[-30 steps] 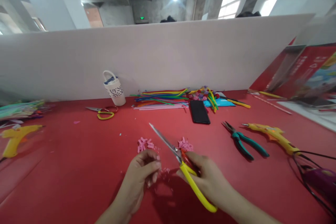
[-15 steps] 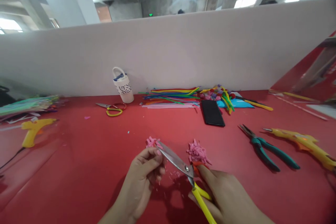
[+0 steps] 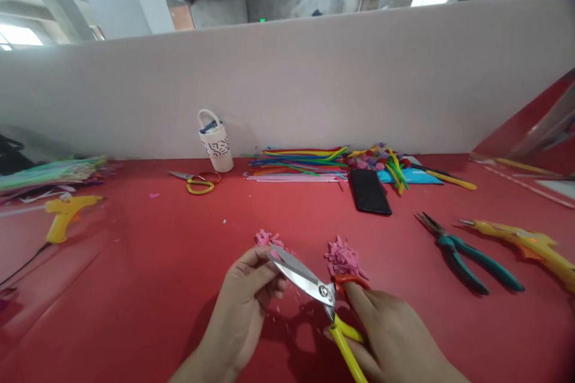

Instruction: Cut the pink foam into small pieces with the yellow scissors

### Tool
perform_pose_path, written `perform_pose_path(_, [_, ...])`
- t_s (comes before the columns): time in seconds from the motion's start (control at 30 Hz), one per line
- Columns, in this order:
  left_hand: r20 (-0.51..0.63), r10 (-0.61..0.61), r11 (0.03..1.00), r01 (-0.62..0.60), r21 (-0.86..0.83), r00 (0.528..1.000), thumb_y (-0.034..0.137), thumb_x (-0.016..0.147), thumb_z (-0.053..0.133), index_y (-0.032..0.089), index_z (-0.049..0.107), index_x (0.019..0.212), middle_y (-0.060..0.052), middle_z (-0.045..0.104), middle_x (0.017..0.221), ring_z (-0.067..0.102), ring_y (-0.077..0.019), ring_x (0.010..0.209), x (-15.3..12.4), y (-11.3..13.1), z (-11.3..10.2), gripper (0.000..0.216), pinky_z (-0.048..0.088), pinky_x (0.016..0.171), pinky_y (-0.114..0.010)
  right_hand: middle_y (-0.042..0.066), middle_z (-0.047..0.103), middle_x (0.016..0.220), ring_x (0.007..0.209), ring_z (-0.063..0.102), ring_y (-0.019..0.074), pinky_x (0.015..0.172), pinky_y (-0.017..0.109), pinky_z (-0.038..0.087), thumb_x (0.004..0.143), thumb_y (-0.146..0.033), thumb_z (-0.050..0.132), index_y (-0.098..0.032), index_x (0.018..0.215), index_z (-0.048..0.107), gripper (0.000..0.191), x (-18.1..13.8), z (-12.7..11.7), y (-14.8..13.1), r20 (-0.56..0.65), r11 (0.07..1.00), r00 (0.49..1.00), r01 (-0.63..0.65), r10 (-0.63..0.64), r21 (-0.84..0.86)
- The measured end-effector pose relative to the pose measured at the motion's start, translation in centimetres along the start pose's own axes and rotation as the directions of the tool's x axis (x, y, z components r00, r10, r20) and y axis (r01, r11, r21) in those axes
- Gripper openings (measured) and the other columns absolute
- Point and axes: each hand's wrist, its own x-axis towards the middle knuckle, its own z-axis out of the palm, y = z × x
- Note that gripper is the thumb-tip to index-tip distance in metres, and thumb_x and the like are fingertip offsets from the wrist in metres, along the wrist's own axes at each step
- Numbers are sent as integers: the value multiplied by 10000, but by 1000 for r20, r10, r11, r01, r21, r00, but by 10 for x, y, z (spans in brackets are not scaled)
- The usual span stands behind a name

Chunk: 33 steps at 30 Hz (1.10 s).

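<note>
My right hand (image 3: 386, 341) grips yellow-handled scissors (image 3: 314, 293), whose blades are open and point left toward my left hand (image 3: 247, 305). That hand's fingers are pinched on a small piece I cannot make out, right at the blade tips. A small pile of pink cut pieces (image 3: 266, 238) lies just beyond my left fingers. A second pink pile (image 3: 342, 257) lies just past my right hand. Tiny pink scraps are scattered on the red table (image 3: 135, 287) between my hands.
Green-handled pliers (image 3: 462, 251) and a yellow glue gun (image 3: 525, 245) lie at the right. A black phone (image 3: 369, 191), coloured pipe cleaners (image 3: 296, 164), a white cup (image 3: 216, 142), second scissors (image 3: 197, 182) and another glue gun (image 3: 65, 215) sit farther back before a white partition (image 3: 314, 72).
The scissors swung down from pointing up and away to lying toward my left fingers, and their blades have opened. My view shifted left, so things on the table slid right.
</note>
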Motion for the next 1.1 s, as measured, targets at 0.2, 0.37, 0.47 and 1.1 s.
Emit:
perform_pose_path(0.2, [14,31,999,-31,14,999,94,682,572,143,600,714,19,555,606,497,-38,485,0,1,0,65,384,449,-123,2,546,535,448,511,169,427,249,246,765,-389,408,-210,740,358,188,1,0,0,-19,999,999,30,-31,-16])
perform_pose_path(0.37, [18,32,999,-32,6,999,96,673,583,146,605,708,22,556,584,499,-36,475,0,2,-1,65,382,439,-114,-3,539,504,418,502,160,409,245,239,762,-379,399,-212,728,347,178,2,0,0,-42,998,998,40,-41,-39])
perform_pose_path(0.47, [11,35,999,-35,-2,999,93,666,587,150,607,699,24,561,586,500,-34,472,0,2,-1,69,384,439,-112,0,545,506,418,504,163,411,247,244,768,-388,389,-209,736,356,185,1,0,-1,-51,998,998,45,-47,-48])
perform_pose_path(1.1, [17,37,999,-37,5,999,96,662,590,144,613,683,22,556,555,499,-33,473,-1,5,-1,57,382,429,-101,-20,519,458,372,482,156,387,239,226,739,-340,415,-221,687,334,153,2,-1,0,-76,994,995,64,-70,-86])
